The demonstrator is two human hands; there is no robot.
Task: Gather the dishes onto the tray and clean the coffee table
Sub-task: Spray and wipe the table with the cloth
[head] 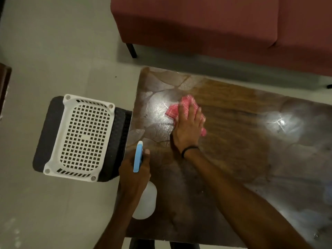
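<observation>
Head view: right hand (188, 128) flat, pressing pink cloth (181, 106) on worktop (233, 141). Left hand (134, 169) near worktop's left edge, grip clenched around spray bottle (143, 200).

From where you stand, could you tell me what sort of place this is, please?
Most likely a home living room. A red sofa stands behind a low glossy coffee table on a pale tiled floor, and the right hand wipes the table with a pink cloth.

The glossy brown table (233, 159) fills the lower right; the white perforated tray (80, 135) lies beside its left edge.
</observation>
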